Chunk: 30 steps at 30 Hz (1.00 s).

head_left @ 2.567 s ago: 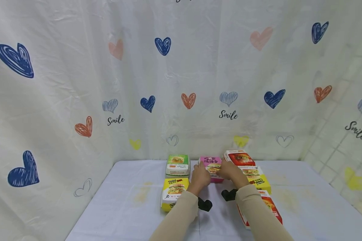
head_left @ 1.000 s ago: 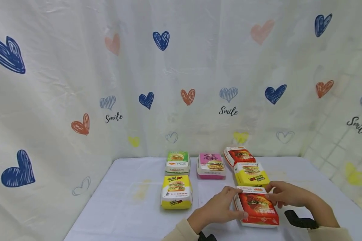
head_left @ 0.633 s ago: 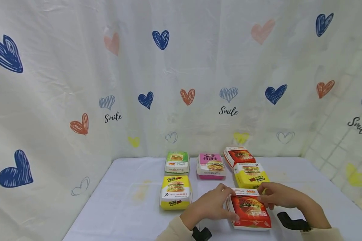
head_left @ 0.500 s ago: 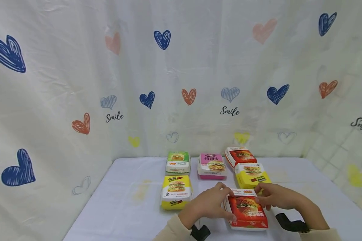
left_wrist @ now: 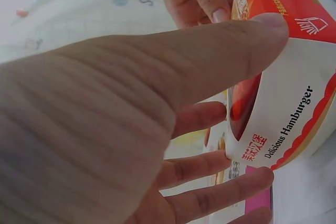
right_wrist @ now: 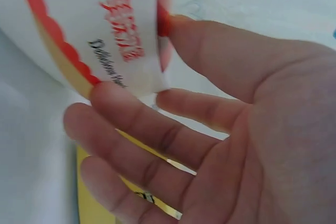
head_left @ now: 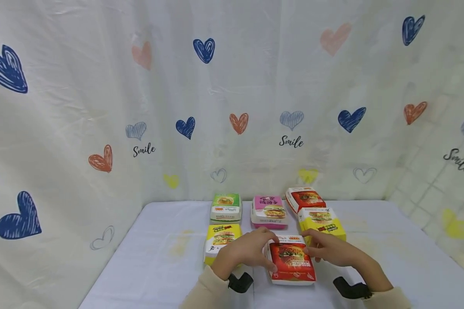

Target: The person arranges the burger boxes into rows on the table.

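A red-and-white hamburger box (head_left: 291, 260) is in the front middle of the table, held between both hands in the head view. My left hand (head_left: 247, 249) grips its left side; in the left wrist view the thumb (left_wrist: 262, 32) lies over the box's printed corner, fingers along the "Delicious Hamburger" side (left_wrist: 291, 98). My right hand (head_left: 332, 249) holds its right side near the far corner, with its index fingertip (right_wrist: 107, 95) against the white wall. Close behind the right hand lies a yellow hamburger box (head_left: 322, 221). Another yellow box (head_left: 221, 237) is partly hidden by the left hand.
At the back stand a green-and-white box (head_left: 226, 208), a pink-and-white box (head_left: 269, 212) and a red-and-white box (head_left: 305, 199). The table has a white cloth (head_left: 147, 266). A white curtain printed with hearts (head_left: 255, 86) hangs behind it.
Both hands have left the pink box at the back and taken hold of the front red box. They have shifted it left, away from below the right-hand yellow box to the middle.
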### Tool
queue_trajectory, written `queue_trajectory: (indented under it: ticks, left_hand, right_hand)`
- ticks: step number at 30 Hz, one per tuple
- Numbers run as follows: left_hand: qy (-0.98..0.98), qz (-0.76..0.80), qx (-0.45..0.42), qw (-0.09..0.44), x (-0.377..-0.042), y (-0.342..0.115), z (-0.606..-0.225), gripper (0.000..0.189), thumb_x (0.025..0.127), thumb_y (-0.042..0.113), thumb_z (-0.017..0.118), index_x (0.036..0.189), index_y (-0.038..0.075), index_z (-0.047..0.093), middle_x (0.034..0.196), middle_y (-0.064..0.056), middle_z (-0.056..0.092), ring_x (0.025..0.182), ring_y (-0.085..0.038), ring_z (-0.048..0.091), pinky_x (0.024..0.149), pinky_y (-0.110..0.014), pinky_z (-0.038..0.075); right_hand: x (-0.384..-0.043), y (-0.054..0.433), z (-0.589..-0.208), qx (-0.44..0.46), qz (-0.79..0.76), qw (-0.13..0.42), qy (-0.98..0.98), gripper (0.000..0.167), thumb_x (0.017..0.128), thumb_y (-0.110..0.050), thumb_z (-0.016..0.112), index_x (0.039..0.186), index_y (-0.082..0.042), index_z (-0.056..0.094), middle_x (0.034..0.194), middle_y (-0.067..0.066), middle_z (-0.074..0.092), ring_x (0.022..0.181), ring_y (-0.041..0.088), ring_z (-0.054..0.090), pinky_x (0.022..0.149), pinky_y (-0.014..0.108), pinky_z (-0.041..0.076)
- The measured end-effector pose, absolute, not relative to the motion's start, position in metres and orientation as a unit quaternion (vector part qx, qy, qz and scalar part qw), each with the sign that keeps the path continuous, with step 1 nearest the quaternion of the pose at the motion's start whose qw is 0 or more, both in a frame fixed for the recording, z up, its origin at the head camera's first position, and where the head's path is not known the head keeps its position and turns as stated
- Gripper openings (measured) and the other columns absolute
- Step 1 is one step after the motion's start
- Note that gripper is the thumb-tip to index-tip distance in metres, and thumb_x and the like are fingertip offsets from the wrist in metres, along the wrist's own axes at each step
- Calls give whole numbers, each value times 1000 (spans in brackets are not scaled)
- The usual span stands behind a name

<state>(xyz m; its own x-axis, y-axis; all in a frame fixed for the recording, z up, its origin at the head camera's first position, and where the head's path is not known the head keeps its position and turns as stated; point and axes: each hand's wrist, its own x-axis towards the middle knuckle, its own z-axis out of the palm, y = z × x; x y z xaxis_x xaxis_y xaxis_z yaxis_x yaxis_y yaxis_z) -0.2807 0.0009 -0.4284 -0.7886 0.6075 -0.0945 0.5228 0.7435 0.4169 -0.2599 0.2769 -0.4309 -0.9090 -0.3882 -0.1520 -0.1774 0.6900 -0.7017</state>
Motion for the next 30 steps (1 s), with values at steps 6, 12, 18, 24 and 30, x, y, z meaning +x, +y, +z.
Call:
queue_trajectory:
  ticks: [6, 12, 18, 24, 30]
  left_hand:
    - [929, 207, 286, 113, -283, -9, -428, 59, 76, 44, 89, 129, 32, 64, 134, 9, 57, 113, -9, 55, 99, -36, 55]
    - [931, 210, 279, 110, -284, -10, -427, 58, 78, 40, 89, 130, 30, 64, 138, 8, 57, 117, -11, 55, 102, -37, 54]
    - [935, 200, 276, 100, -286, -11, -428, 56, 80, 36, 87, 132, 30, 65, 142, 8, 56, 123, -13, 55, 102, -37, 54]
    - [935, 200, 277, 98, -289, -12, -429, 52, 83, 32, 86, 131, 31, 67, 139, 9, 60, 122, -12, 55, 102, -37, 54]
    - [931, 214, 280, 93, -290, -14, -427, 49, 85, 22, 84, 131, 25, 68, 131, 6, 66, 109, -13, 62, 89, -29, 57]
  right_hand:
    - [-265, 265, -442, -132, -348, 118, 921, 62, 97, -37, 68, 147, -6, 47, 89, 7, 59, 77, 22, 59, 63, 30, 47]
    - [-268, 261, -447, -119, -345, 104, 925, 67, 97, -42, 67, 150, -8, 46, 88, 7, 59, 77, 21, 56, 62, 30, 45]
    - [-267, 257, -446, -108, -344, 99, 927, 63, 97, -38, 68, 148, -8, 47, 88, 6, 58, 77, 20, 56, 63, 30, 45]
    - [-266, 256, -444, -107, -345, 93, 928, 61, 96, -36, 70, 144, -5, 48, 91, 4, 58, 79, 18, 57, 64, 30, 47]
    - [-265, 252, -441, -116, -331, 68, 934, 58, 94, -38, 73, 135, -2, 53, 109, 7, 59, 91, 18, 55, 71, 31, 50]
